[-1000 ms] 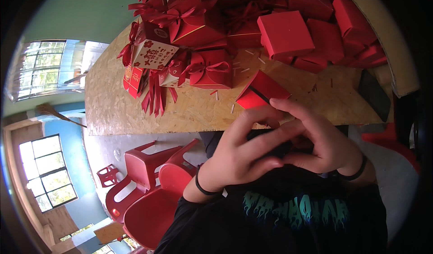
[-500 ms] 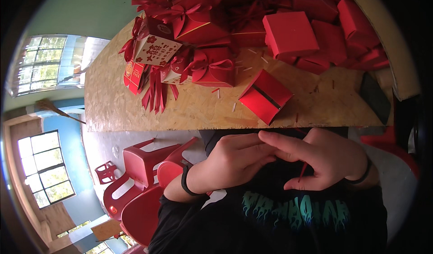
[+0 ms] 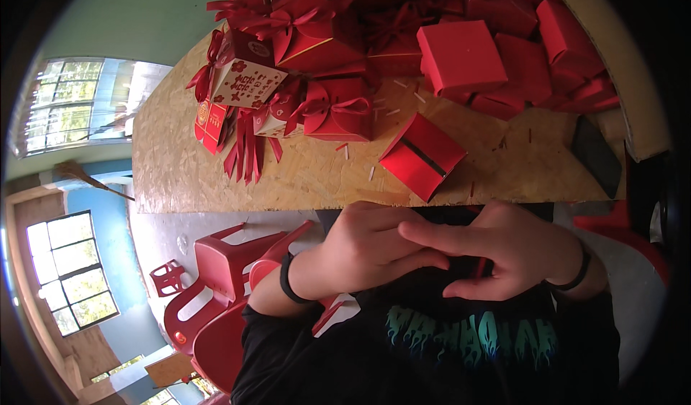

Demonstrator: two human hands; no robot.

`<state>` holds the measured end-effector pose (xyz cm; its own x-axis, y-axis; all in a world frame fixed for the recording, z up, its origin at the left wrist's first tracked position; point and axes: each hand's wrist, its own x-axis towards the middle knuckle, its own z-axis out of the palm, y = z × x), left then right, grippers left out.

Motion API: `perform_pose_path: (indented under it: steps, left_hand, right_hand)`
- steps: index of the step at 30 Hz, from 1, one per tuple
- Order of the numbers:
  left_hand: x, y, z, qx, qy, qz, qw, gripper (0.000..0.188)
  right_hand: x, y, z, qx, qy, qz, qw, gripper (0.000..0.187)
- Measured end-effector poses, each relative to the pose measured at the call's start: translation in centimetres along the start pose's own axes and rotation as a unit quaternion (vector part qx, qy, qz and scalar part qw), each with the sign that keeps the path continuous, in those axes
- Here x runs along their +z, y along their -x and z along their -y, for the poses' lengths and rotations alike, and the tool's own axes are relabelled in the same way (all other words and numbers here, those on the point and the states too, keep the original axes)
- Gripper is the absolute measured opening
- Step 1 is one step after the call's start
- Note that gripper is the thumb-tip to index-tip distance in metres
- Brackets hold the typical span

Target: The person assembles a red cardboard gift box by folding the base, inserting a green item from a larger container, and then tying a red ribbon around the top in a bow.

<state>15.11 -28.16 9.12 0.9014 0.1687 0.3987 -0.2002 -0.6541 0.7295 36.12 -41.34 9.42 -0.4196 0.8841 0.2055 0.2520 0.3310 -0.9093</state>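
Note:
Just in front of the table edge, my left hand (image 3: 371, 250) and my right hand (image 3: 515, 250) meet, their fingers overlapping. The left one is closed, thumb and fingers drawn together toward the right hand; what they may grip is hidden. My right index finger lies across the left fingers, its thumb stands apart below, and its other fingers curl out of sight. A thin red strip (image 3: 481, 267) shows inside the right hand's curl. Nearest to both hands on the tabletop is a tilted red box (image 3: 422, 158) with a dark band across it.
Red gift boxes with ribbon bows (image 3: 338, 110) crowd the table's back left, and plain red boxes (image 3: 461, 56) pile at back right. Loose red ribbons (image 3: 245, 153) hang left. Small paper scraps (image 3: 346, 153) dot the wooden tabletop (image 3: 288, 189). A dark flat object (image 3: 596, 156) lies right; red chairs (image 3: 219, 264) stand left.
My left hand has turned and shifted slightly left, and its thumb shows more. The right index finger has slid left across it. Less of the red strip is visible. The boxes stay put.

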Motion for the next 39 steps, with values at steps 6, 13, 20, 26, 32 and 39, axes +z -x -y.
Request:
perform_pose_path:
  steps: [6, 13, 20, 26, 32, 39]
  left_hand:
    - [-1.2, -0.2, 0.5, -0.036, 0.058, 0.087, 0.994, 0.018]
    - [0.0, -0.2, 1.1, -0.019, 0.038, 0.030, 0.999, 0.018]
    - [-0.5, -0.7, 0.7, -0.040, 0.051, 0.046, 0.997, 0.019]
    - [-1.8, -1.0, 0.7, -0.103, 0.122, 0.101, 0.982, 0.016]
    - [-1.8, -0.6, 0.5, -0.111, 0.139, 0.094, 0.980, 0.026]
    - [0.2, -0.2, 1.0, -0.019, 0.073, 0.029, 0.997, 0.020]
  right_hand:
    - [0.1, 0.6, -0.9, -0.043, -0.040, -0.022, 0.998, 0.096]
    - [0.3, 0.7, -0.7, 0.030, -0.039, 0.008, 0.999, 0.097]
    - [0.3, 0.1, -0.6, 0.033, -0.026, 0.001, 0.999, 0.102]
    - [-0.2, 0.8, -1.2, -0.008, -0.077, -0.003, 0.997, 0.103]
    - [-0.2, 1.1, -1.4, 0.015, -0.114, 0.014, 0.993, 0.103]
    - [0.4, 0.3, -0.8, 0.074, -0.044, 0.047, 0.995, 0.105]
